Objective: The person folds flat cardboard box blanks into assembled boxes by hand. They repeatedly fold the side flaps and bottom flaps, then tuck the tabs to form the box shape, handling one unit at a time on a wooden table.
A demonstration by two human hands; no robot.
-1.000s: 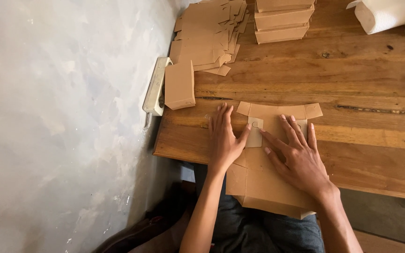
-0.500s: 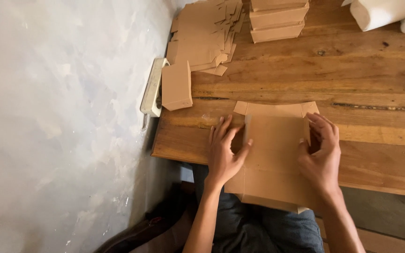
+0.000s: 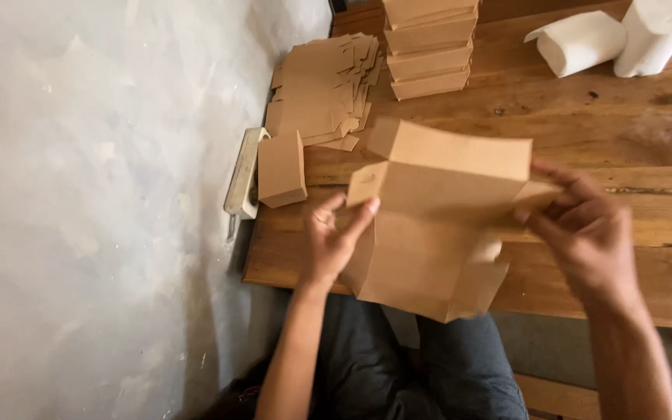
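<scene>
Both hands grip a half-folded brown cardboard box blank (image 3: pixel 437 225), lifted just above the near edge of a wooden plank table (image 3: pixel 624 140). The left hand (image 3: pixel 332 241) pinches its 9 o'clock edge; the right hand (image 3: pixel 585 233) clamps the 3 o'clock flap. Flat brown cardboard blanks (image 3: pixel 320 93) lie piled at 11 o'clock.

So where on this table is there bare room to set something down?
Bare wood of the table lies between the stacked boxes and the white rolls, running down to the right hand. The left edge is crowded: flat cardboard pile, small box, and the held cardboard at the left hand.
</scene>
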